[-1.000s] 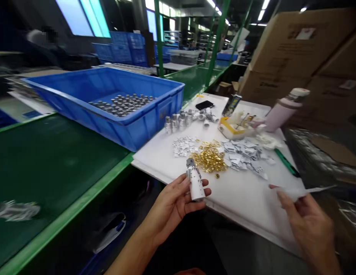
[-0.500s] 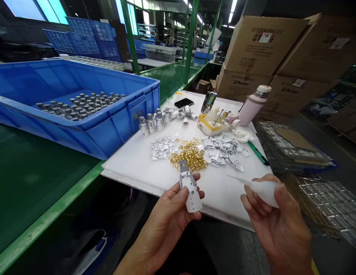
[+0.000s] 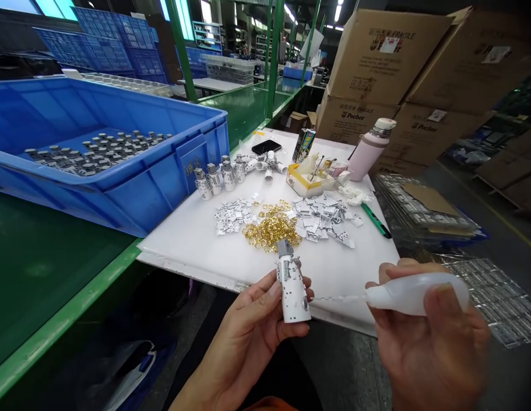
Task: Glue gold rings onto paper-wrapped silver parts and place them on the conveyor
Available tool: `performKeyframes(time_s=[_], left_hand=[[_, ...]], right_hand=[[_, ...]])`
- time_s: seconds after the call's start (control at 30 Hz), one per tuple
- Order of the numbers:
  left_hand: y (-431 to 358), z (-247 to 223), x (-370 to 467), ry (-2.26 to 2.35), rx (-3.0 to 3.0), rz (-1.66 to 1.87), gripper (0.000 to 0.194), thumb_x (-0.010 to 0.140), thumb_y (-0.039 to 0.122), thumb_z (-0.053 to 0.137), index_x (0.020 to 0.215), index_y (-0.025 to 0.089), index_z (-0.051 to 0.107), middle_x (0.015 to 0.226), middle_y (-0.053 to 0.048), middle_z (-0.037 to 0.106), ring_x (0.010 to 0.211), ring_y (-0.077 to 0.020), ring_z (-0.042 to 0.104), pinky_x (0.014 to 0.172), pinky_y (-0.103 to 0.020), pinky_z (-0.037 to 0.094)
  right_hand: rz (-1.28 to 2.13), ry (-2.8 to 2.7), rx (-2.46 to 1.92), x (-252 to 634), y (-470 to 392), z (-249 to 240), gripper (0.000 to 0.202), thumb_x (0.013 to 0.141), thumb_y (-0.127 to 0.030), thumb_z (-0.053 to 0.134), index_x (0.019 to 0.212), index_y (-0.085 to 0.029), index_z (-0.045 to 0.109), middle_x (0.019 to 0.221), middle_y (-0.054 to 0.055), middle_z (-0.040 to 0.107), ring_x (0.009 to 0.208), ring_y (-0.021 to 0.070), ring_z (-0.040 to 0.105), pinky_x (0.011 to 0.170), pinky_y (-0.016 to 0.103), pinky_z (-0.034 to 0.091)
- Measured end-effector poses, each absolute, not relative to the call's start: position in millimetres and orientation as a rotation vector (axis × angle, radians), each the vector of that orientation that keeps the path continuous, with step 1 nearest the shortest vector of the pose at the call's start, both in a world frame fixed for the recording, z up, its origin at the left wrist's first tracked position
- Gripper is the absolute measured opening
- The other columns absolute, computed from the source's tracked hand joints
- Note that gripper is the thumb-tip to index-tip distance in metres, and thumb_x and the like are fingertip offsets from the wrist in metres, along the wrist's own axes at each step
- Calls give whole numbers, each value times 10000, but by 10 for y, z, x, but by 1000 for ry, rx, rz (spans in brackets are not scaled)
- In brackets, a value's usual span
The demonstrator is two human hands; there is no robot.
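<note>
My left hand (image 3: 259, 325) is closed around a white cylindrical model part (image 3: 294, 291) with a grey block on top and small grey details on its side. The part stands nearly upright over the table's front edge. In my right hand (image 3: 432, 337) is a translucent squeeze bottle (image 3: 414, 294), lying sideways. Its long thin nozzle points left, with the tip close to the lower side of the model part; whether it touches cannot be made out. Beyond the hands lie a heap of gold rings (image 3: 271, 228) and two piles of small white pieces (image 3: 323, 217).
A big blue bin (image 3: 162, 165) holding many grey-topped parts stands at left. Several finished-looking cylinders (image 3: 214, 180) stand beside it. Toward the back are a phone (image 3: 266, 147), a yellow-edged tray (image 3: 305, 185) and a pink bottle (image 3: 370, 151). A green cutter (image 3: 375, 221) lies at right; cartons (image 3: 376, 63) rise behind.
My left hand has turned the model part, showing another side. My right hand has shifted right and levelled the squeeze bottle, its nozzle now lower and beside the part. The view has shifted slightly.
</note>
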State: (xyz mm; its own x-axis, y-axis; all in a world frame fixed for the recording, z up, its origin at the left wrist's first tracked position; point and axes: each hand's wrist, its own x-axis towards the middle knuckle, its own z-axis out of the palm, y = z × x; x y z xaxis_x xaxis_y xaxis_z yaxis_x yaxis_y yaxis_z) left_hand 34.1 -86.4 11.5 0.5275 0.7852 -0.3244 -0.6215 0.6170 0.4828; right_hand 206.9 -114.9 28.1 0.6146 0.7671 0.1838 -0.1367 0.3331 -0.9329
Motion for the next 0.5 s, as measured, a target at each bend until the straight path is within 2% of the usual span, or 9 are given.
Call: performKeyframes(time_s=[0.1, 0.2, 0.37, 0.5], left_hand=[[-898, 125, 341, 556, 344, 865, 334, 929, 155, 501, 1241, 132, 618, 1189, -157, 689, 957, -188, 673, 729, -257, 594], [-915, 138, 337, 550, 371, 877, 340, 937, 180, 488, 1251, 149, 612, 1239, -157, 668, 1037, -218, 655, 752, -265, 588], [-936, 149, 345, 590, 415, 894, 338, 911, 149, 539, 1237, 180, 619, 1247, -122, 668, 977, -183, 670, 712, -230, 590], [-952, 153, 348, 589, 411, 906, 317, 913, 155, 541, 1218, 151, 626, 1243, -137, 666, 935, -165, 670, 689, -221, 590]], right_hand=[[603, -718, -1098, 2043, -1176, 279, 195, 801, -404, 686, 782, -212, 709, 886, 59, 560, 643, 156, 597, 396, 200, 456], [586, -755, -1096, 2024, -1190, 285, 191, 811, -393, 671, 769, -210, 707, 844, 57, 558, 611, 152, 580, 392, 205, 445], [586, -848, -1097, 1984, -1209, 278, 188, 844, -374, 631, 764, -222, 708, 797, 58, 533, 644, 158, 548, 413, 196, 444], [584, -861, -1098, 1971, -1224, 248, 153, 846, -342, 628, 799, -220, 709, 816, 68, 542, 711, 177, 552, 452, 209, 468]])
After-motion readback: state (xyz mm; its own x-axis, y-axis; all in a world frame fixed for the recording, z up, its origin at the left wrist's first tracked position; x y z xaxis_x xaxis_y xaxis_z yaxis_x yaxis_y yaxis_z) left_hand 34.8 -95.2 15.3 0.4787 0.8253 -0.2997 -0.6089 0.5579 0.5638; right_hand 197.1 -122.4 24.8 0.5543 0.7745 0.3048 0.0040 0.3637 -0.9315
